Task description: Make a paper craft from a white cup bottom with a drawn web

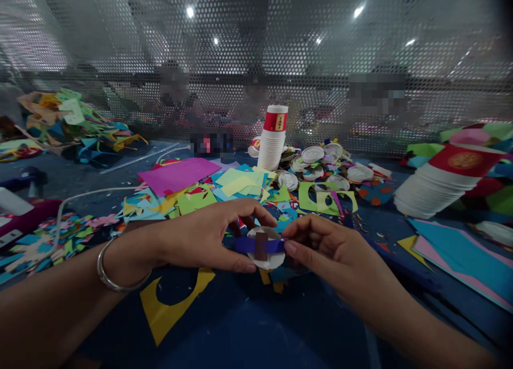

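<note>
A dark blue worktop strewn with coloured paper scraps stands before a perforated metal screen. Near its front edge, both hands hold a small white paper disc crossed by blue and brown strips. The left hand pinches its left rim between thumb and fingers; the right hand pinches the blue strip's right end. A stack of white paper cups stands towards the back edge.

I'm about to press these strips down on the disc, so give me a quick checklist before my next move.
1. Left hand grips white disc: ok.
2. Right hand pinches blue strip end: ok.
3. Brown strip crosses the blue one near the disc's middle: ok.
4. Strips stuck down: cannot tell.
5. Blue table under the hands free of scraps: not ok, yellow offcut lies there.
</note>
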`<state>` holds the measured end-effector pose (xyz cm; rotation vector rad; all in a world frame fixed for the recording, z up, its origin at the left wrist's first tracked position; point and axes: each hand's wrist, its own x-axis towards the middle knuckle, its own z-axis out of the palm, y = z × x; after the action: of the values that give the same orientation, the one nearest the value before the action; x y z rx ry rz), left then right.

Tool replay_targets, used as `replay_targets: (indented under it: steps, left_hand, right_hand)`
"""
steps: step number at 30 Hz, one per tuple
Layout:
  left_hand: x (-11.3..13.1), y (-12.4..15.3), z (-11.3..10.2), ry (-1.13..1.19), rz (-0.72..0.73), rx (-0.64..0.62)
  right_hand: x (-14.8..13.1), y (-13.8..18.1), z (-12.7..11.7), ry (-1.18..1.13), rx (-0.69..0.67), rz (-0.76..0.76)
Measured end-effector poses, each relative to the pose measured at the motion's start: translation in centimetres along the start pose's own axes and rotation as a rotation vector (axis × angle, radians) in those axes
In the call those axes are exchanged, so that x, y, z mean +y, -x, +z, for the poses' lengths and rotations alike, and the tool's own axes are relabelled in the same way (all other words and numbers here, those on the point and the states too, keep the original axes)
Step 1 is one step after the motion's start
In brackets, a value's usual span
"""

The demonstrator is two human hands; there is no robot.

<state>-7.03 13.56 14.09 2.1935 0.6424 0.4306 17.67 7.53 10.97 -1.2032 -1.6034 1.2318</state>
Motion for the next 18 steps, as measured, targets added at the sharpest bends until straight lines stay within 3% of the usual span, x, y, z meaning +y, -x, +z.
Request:
replay_targets:
  steps: [18]
  left_hand:
    - [0.61, -0.07, 0.3, -0.087, 0.076, 0.025]
  right_hand:
    - [0.33, 0.11, 0.15, 0.033, 0.026, 0.001]
